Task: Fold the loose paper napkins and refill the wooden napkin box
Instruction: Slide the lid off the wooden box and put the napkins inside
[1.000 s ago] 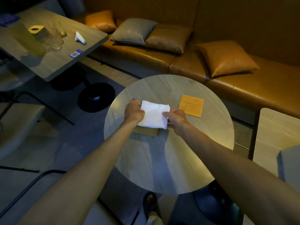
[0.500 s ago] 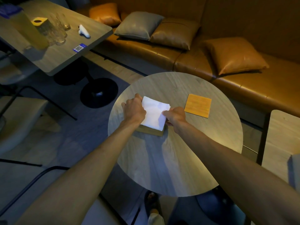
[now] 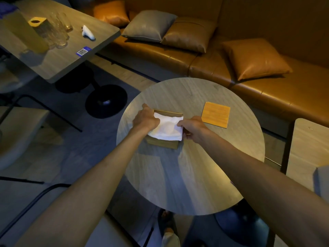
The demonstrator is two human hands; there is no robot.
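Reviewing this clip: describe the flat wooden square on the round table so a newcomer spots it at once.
Find the round table before the tan leather bench. On its far right side, just beyond the right hand, lies the flat wooden square. Unlike the wooden box under the white napkins, it is bright orange, thin and untouched.

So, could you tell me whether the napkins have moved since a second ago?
Yes. The napkins have come down toward the person against the wooden box; its far rim, covered before, now shows beyond them.
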